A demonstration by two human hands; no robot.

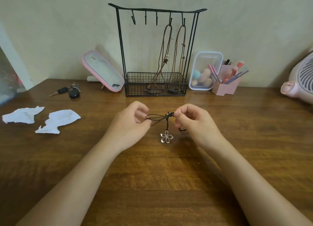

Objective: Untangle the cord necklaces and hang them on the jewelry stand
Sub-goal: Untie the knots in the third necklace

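A dark cord necklace (156, 116) stretches between my hands above the wooden table. My left hand (130, 124) pinches one end of its loops, and my right hand (193, 122) pinches the knotted bunch at the other end. A silver flower pendant (166, 137) dangles from the cord between them. The black wire jewelry stand (156, 51) stands at the back against the wall. Two brown cord necklaces (165, 56) hang from its two right hooks, their ends lying in the stand's basket. The three hooks on the left are bare.
A pink mirror (103, 71) leans left of the stand, with keys (71, 91) in front of it. Two crumpled tissues (40, 119) lie at the left. A clear box of sponges (204, 71), a pink brush holder (227, 83) and a pink fan (299, 80) are at the right.
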